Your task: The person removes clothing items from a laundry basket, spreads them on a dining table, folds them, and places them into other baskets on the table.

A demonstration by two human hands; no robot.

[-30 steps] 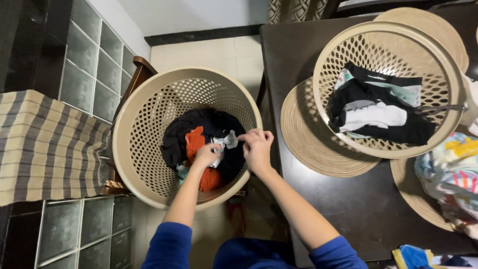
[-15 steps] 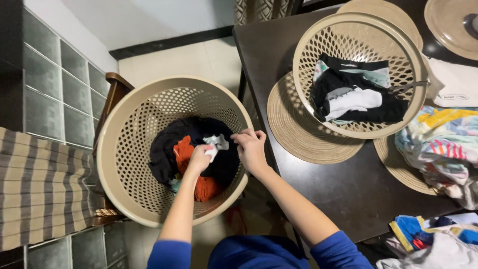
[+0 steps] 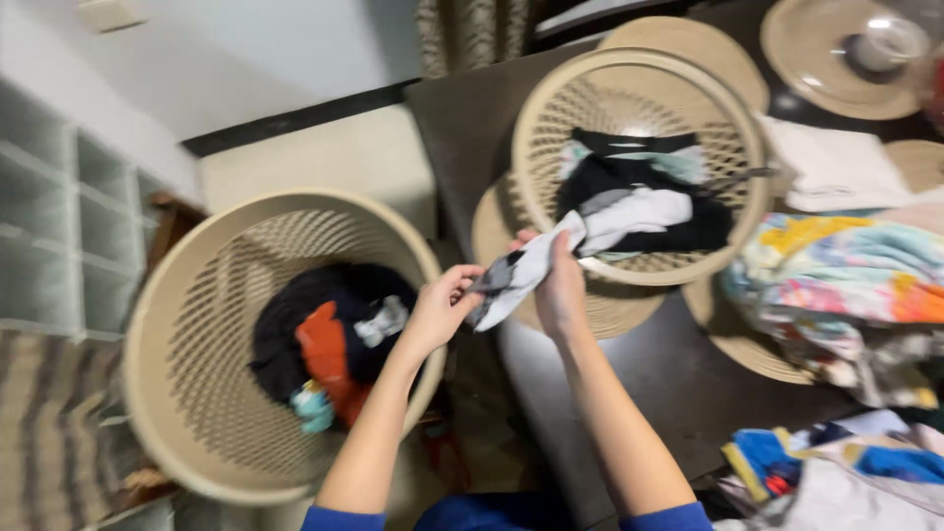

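Where both hands meet, white sock (image 3: 531, 267) between left hand (image 3: 438, 313) and right hand (image 3: 560, 290).

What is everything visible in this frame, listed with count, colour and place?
large beige perforated plastic laundry basket: one, on the floor at left, holding dark, orange and pale clothes
smaller beige perforated basket: one, on the dark table, holding black and white clothes
round woven placemats: several, tan, on the table
folded white cloth: one, table, upper right
heap of multicoloured fabric: one, table's right side
blue and yellow clothes: lower right corner
small white and grey garment: one, held between both hands
left hand: grips the garment's grey end
right hand: grips its white part
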